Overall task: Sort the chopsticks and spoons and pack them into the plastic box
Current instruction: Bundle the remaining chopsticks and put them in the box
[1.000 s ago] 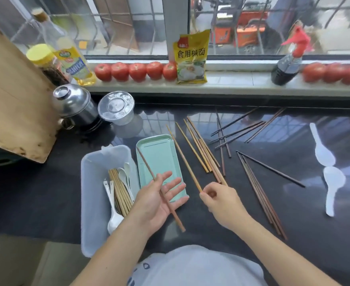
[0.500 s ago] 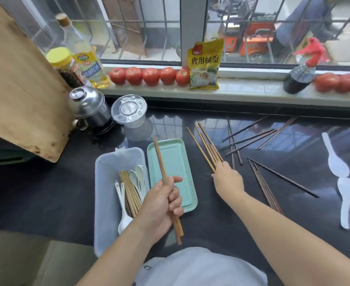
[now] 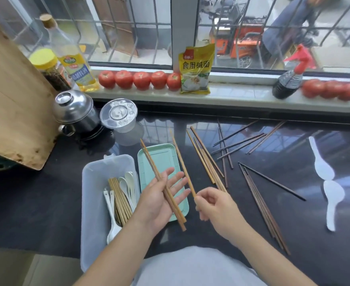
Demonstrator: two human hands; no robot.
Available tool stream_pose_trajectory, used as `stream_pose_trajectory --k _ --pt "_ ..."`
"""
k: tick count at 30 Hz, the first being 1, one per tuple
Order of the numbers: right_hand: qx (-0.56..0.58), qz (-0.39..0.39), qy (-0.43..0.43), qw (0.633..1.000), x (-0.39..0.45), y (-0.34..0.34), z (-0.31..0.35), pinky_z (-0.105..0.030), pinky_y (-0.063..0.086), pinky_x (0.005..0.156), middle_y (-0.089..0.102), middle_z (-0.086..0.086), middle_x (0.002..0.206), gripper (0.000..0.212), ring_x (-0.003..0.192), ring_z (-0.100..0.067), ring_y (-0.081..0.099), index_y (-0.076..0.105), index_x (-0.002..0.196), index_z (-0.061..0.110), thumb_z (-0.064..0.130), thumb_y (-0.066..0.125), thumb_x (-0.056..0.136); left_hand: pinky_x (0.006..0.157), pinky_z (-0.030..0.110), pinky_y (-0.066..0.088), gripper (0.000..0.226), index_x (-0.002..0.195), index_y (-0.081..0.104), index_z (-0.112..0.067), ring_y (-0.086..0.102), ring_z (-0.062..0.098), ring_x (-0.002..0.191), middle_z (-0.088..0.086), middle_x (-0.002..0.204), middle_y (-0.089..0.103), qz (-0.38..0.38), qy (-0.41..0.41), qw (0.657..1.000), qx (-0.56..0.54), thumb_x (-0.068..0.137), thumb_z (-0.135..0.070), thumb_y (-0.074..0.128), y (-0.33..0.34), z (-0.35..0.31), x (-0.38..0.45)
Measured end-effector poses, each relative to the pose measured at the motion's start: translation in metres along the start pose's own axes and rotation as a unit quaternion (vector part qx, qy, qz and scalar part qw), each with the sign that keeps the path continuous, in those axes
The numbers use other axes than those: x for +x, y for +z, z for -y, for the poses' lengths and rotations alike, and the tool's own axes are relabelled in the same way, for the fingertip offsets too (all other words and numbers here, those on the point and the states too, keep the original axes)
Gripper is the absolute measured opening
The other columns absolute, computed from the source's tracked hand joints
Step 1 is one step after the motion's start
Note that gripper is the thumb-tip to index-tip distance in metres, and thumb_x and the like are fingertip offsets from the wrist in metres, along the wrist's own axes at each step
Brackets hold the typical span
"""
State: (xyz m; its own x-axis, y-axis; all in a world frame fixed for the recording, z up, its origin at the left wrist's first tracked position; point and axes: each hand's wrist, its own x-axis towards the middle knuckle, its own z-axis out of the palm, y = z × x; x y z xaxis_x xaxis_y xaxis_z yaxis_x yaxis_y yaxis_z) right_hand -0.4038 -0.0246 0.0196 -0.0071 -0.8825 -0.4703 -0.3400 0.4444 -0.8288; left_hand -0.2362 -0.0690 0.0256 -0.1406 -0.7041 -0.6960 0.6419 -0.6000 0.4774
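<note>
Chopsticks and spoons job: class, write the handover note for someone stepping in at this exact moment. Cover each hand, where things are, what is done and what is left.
Left hand: palm up, fingers straight, two light chopsticks lying across it.
Right hand: pinching the near end of a single light chopstick, beside the left palm.
Plastic box: already holds a bundle of light chopsticks and several white spoons. Its green lid lies beside it.
Left on the counter: light chopsticks, scattered dark chopsticks and two white spoons to the right.
Next, probably: join the single one to the pair and box them.
</note>
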Motion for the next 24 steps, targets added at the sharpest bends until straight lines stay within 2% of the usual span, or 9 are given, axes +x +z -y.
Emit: stream_pose_trajectory --k 4,7,8,11,14,17,19,21,24 --pt "-0.017 0.051 -0.022 0.998 -0.008 0.001 -0.001 -0.022 0.049 0.060 0.066 -0.001 0.071 0.015 0.060 -0.006 0.056 0.073 0.094 0.020 0.019 0.059 0.099 0.087 0.052 0.059 0.031 0.133 0.056 -0.012 0.073 0.035 0.110 0.018 0.120 0.074 0.034 0.000 0.999 -0.009 0.112 -0.026 0.038 0.013 0.001 0.006" --pt "0.058 0.015 0.047 0.997 -0.003 0.008 0.001 -0.027 0.056 0.069 0.068 -0.002 0.076 0.021 0.067 -0.007 0.059 0.075 0.096 0.021 0.028 0.056 0.100 0.078 0.044 0.061 0.025 0.121 0.057 -0.009 0.068 0.021 0.077 0.007 0.081 0.066 0.021 0.062 0.998 -0.020 0.112 -0.025 0.039 0.017 0.000 0.011" --pt "0.166 -0.017 0.122 0.978 0.003 0.012 -0.002 -0.033 0.058 0.077 0.069 -0.004 0.080 0.027 0.074 -0.011 0.062 0.074 0.099 0.018 0.035 0.053 0.102 0.076 0.041 0.060 0.022 0.115 0.055 -0.011 0.059 0.018 0.068 0.003 0.072 0.056 0.009 0.095 0.995 -0.027 0.112 -0.025 0.039 0.018 -0.001 0.013" --pt "0.556 0.000 0.303 0.774 0.023 0.029 0.007 -0.044 0.054 0.095 0.072 -0.014 0.105 0.057 0.099 -0.029 0.070 0.064 0.113 0.004 0.055 0.041 0.103 0.074 0.036 0.054 0.019 0.104 0.051 -0.014 0.046 0.015 0.060 0.000 0.066 0.044 -0.019 0.139 0.990 0.005 0.112 -0.026 0.039 0.029 0.014 0.011" --pt "0.616 -0.012 0.264 0.742 0.042 0.054 0.016 -0.039 0.052 0.096 0.055 -0.002 0.065 0.054 0.070 -0.022 0.064 0.057 0.077 0.014 0.059 0.041 0.101 0.064 0.030 0.046 0.024 0.093 0.051 -0.014 0.042 0.015 0.058 -0.002 0.061 0.040 -0.046 0.130 0.987 0.081 0.112 -0.024 0.040 0.034 0.039 0.005" --pt "0.389 -0.053 0.210 0.895 0.067 0.053 0.007 -0.041 0.053 0.084 0.059 -0.009 0.070 0.053 0.074 -0.022 0.058 0.063 0.079 0.009 0.051 0.041 0.104 0.054 0.026 0.042 0.023 0.092 0.045 -0.016 0.038 0.012 0.052 -0.003 0.060 0.037 -0.056 0.138 0.985 0.092 0.112 -0.022 0.037 0.016 0.020 0.011" --pt "0.006 -0.129 0.130 0.983 0.093 0.030 -0.021 -0.041 0.053 0.084 0.065 -0.004 0.092 0.031 0.089 -0.023 0.062 0.061 0.094 0.015 0.042 0.050 0.102 0.047 0.023 0.040 0.023 0.092 0.044 -0.017 0.032 0.010 0.048 -0.004 0.060 0.035 -0.074 0.132 0.986 0.068 0.113 -0.023 0.037 -0.002 -0.002 0.012" --pt "-0.289 -0.170 0.066 0.940 0.113 0.008 -0.049 -0.039 0.050 0.083 0.057 -0.002 0.103 0.020 0.099 -0.026 0.058 0.055 0.102 0.017 0.037 0.057 0.099 0.042 0.022 0.034 0.024 0.091 0.044 -0.016 0.029 0.009 0.047 -0.004 0.060 0.032 -0.081 0.110 0.988 0.071 0.113 -0.023 0.037 -0.015 -0.011 0.009" --pt "-0.473 -0.205 0.003 0.857 0.130 -0.006 -0.076 -0.038 0.050 0.078 0.054 -0.006 0.107 0.034 0.098 -0.027 0.054 0.051 0.107 0.014 0.042 0.065 0.094 0.040 0.022 0.028 0.024 0.092 0.045 -0.014 0.027 0.009 0.046 -0.002 0.061 0.030 -0.070 0.069 0.990 0.096 0.113 -0.022 0.038 -0.022 -0.010 0.000"
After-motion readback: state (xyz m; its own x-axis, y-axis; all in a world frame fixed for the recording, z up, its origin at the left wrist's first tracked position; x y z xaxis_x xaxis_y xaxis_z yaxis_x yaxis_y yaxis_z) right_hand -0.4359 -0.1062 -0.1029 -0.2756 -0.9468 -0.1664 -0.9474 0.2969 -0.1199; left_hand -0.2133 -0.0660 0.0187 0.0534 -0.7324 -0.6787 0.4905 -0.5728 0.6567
